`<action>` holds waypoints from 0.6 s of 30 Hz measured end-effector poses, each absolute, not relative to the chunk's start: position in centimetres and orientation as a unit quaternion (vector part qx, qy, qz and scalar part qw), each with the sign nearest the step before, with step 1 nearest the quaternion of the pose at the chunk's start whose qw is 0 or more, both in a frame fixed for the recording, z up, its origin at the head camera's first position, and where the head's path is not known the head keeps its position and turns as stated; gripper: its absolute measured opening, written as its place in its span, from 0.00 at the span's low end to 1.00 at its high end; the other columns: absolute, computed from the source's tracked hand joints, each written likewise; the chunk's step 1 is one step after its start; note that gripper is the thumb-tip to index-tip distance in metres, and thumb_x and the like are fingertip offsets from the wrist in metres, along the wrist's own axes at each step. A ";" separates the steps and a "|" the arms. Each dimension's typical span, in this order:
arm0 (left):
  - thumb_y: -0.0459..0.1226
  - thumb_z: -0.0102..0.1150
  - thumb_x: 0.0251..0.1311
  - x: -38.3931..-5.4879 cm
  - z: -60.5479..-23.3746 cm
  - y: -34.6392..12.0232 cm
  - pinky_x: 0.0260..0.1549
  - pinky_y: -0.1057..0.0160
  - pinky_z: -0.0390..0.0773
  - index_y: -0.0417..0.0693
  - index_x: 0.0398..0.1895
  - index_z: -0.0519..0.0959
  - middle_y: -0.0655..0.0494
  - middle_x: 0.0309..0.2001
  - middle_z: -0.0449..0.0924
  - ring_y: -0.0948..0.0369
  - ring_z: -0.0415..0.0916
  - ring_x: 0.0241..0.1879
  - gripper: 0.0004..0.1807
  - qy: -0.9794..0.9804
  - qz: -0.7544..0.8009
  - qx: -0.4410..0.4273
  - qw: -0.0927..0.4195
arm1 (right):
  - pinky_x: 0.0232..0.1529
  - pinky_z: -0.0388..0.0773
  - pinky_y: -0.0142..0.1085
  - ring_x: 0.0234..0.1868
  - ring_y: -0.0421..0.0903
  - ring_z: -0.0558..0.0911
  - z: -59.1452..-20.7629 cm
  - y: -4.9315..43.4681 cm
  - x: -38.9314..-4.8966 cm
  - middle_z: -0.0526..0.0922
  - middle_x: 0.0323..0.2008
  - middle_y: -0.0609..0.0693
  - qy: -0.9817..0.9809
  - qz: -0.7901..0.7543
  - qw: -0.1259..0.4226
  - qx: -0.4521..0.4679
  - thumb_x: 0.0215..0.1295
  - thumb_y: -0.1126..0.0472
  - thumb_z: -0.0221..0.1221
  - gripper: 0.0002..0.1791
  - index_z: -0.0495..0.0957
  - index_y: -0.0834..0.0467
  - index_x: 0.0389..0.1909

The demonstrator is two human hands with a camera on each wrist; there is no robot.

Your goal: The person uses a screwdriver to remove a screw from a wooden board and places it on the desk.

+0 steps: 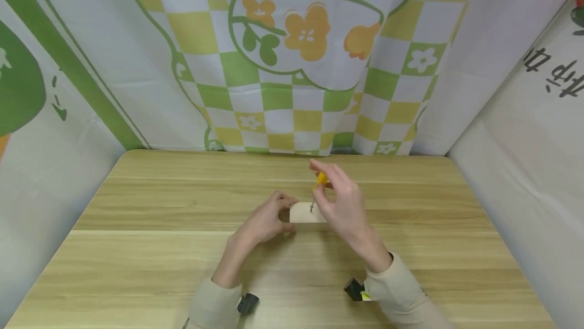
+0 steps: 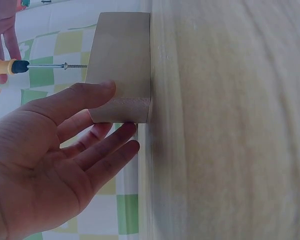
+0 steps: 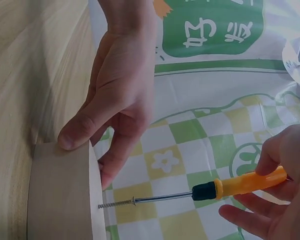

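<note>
A pale wooden block (image 1: 301, 212) rests on the table, and a threaded screw (image 3: 115, 204) stands part-way out of its top face. My left hand (image 1: 264, 221) grips the block's left end, its thumb on the near side and other fingers round the end and far side. Above the block, my right hand (image 1: 345, 207) holds a screwdriver (image 3: 240, 185) by its orange-yellow handle, between thumb and fingers. The metal shaft slants slightly in the head view, with its tip at the screw head. In the left wrist view the screw (image 2: 76, 66) shows between shaft and block.
The wood-grain table (image 1: 150, 263) reaches back to a hanging checked cloth (image 1: 283, 101) in green, yellow and white. White printed cloth also closes off both sides. Small black devices (image 1: 248, 304) sit by the sleeve cuffs.
</note>
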State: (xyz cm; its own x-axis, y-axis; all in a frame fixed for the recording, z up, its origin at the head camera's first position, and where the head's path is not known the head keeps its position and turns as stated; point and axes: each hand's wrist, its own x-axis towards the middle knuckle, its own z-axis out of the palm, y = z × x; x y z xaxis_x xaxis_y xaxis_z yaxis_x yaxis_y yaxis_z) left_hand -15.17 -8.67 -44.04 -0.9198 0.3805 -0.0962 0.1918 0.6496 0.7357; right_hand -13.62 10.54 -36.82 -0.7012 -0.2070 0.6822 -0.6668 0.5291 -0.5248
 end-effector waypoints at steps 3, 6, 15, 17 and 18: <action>0.33 0.73 0.52 -15.1 -44.0 -8.7 0.61 0.47 0.74 0.46 0.67 0.73 0.53 0.59 0.71 0.49 0.73 0.62 0.36 0.899 0.391 0.157 0.123 | 0.41 0.85 0.39 0.42 0.47 0.81 -36.8 10.5 -13.7 0.79 0.52 0.58 -0.834 0.393 0.283 0.265 0.60 0.73 0.61 0.24 0.79 0.60 0.59; 0.33 0.73 0.52 -15.1 -43.9 -8.7 0.61 0.46 0.74 0.46 0.67 0.73 0.53 0.59 0.71 0.48 0.73 0.62 0.36 0.899 0.389 0.158 0.122 | 0.39 0.86 0.39 0.38 0.45 0.79 -36.8 10.5 -13.7 0.73 0.49 0.58 -0.838 0.386 0.282 0.262 0.63 0.69 0.64 0.21 0.80 0.58 0.58; 0.33 0.73 0.52 -15.1 -44.0 -8.6 0.61 0.47 0.73 0.47 0.67 0.73 0.53 0.58 0.71 0.49 0.73 0.62 0.36 0.899 0.390 0.159 0.120 | 0.33 0.84 0.32 0.39 0.46 0.80 -36.8 10.6 -13.6 0.79 0.44 0.56 -0.821 0.418 0.286 0.265 0.58 0.76 0.62 0.21 0.77 0.64 0.54; 0.33 0.73 0.52 -15.1 -44.0 -8.6 0.61 0.47 0.74 0.46 0.67 0.73 0.53 0.58 0.71 0.49 0.73 0.62 0.36 0.898 0.392 0.160 0.118 | 0.34 0.85 0.33 0.43 0.48 0.81 -36.8 10.7 -13.6 0.80 0.46 0.57 -0.813 0.426 0.289 0.274 0.57 0.77 0.61 0.18 0.78 0.64 0.50; 0.33 0.73 0.52 -15.1 -44.1 -8.7 0.61 0.47 0.74 0.46 0.67 0.73 0.53 0.58 0.71 0.49 0.73 0.62 0.35 0.898 0.394 0.161 0.117 | 0.35 0.85 0.34 0.44 0.48 0.81 -36.8 10.7 -13.7 0.79 0.48 0.57 -0.810 0.426 0.291 0.278 0.58 0.76 0.61 0.17 0.79 0.64 0.49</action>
